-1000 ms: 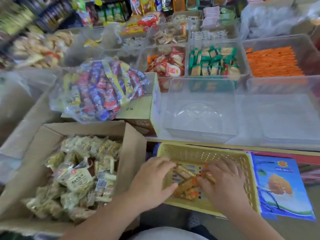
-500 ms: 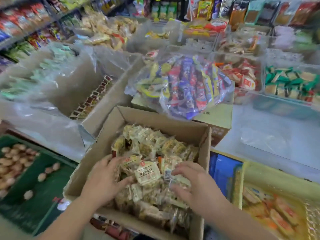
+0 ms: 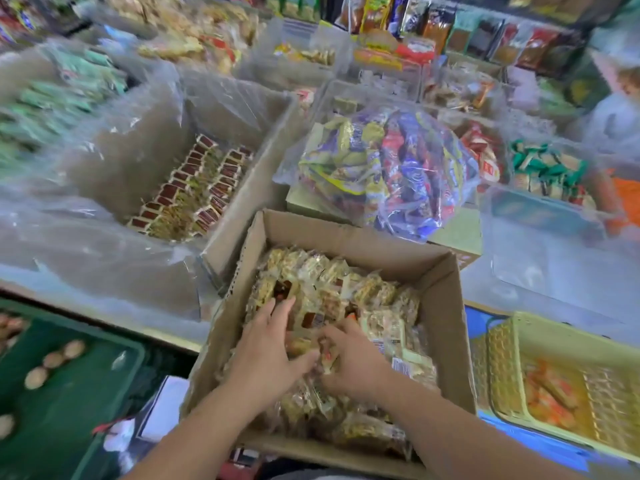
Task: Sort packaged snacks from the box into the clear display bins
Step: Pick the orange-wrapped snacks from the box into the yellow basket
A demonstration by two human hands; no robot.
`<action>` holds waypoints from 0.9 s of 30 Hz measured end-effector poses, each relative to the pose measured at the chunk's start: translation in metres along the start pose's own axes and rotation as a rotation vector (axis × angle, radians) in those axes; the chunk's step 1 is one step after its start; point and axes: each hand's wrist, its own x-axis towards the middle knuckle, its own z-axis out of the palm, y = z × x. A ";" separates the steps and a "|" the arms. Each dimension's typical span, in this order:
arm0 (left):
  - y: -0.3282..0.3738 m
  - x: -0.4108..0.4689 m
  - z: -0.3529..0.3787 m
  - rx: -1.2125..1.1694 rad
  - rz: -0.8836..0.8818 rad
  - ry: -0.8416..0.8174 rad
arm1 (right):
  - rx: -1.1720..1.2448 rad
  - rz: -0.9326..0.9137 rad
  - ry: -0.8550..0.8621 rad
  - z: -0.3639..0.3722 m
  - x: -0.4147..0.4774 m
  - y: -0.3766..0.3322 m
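— Both hands have drawn together since half a second ago, haven't they?

— Yes. They were apart on the heap. Now the left hand (image 3: 266, 348) and right hand (image 3: 356, 365) nearly meet over the clear-wrapped yellowish snack packets (image 3: 377, 296), which lie loose inside the brown cardboard box (image 3: 440, 306).

— How's the grip?

— Left is wide, fingers laid flat along the packets, thumb turned inward. Right is narrow, its fingers curled round a packet or two. How many, I cannot tell.

— What could go wrong?

— I'd judge the wrappers slippery. A handful squeezed between two palms may shed packets on the lift over the box wall. They could drop into the yellow slotted plastic basket (image 3: 502, 358) just beside it, or down the gap.

— And the way there?

— The empty clear plastic display bin (image 3: 561, 258) sits beyond the box to the right. It is near the clear plastic bag of blue, red and yellow wrappers (image 3: 391, 174), so a low carry might brush that bag.
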 end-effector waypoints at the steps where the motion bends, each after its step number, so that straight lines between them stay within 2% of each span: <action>1: 0.001 0.007 -0.003 0.000 0.018 0.000 | -0.006 -0.031 -0.019 0.002 -0.007 -0.001; 5: 0.010 0.038 -0.008 0.079 0.134 -0.068 | -0.066 -0.164 -0.116 0.005 -0.038 0.008; 7: 0.015 0.052 -0.005 0.136 0.205 -0.107 | -0.051 -0.192 -0.112 0.002 -0.056 0.016; 12: 0.019 0.078 0.012 0.263 0.242 -0.174 | 0.036 -0.146 -0.068 -0.013 -0.088 0.033; 16: 0.021 0.089 0.018 0.420 0.230 -0.139 | 0.012 -0.102 -0.080 -0.021 -0.088 0.036; 19: 0.027 0.093 0.019 0.436 0.249 -0.152 | 0.051 -0.064 -0.054 -0.027 -0.075 0.027; 24: 0.021 0.075 0.016 0.405 0.324 -0.234 | -0.176 -0.015 0.145 -0.042 -0.024 0.017; 27: 0.011 0.052 0.012 0.400 0.332 -0.200 | -0.371 0.027 0.138 -0.047 0.013 0.019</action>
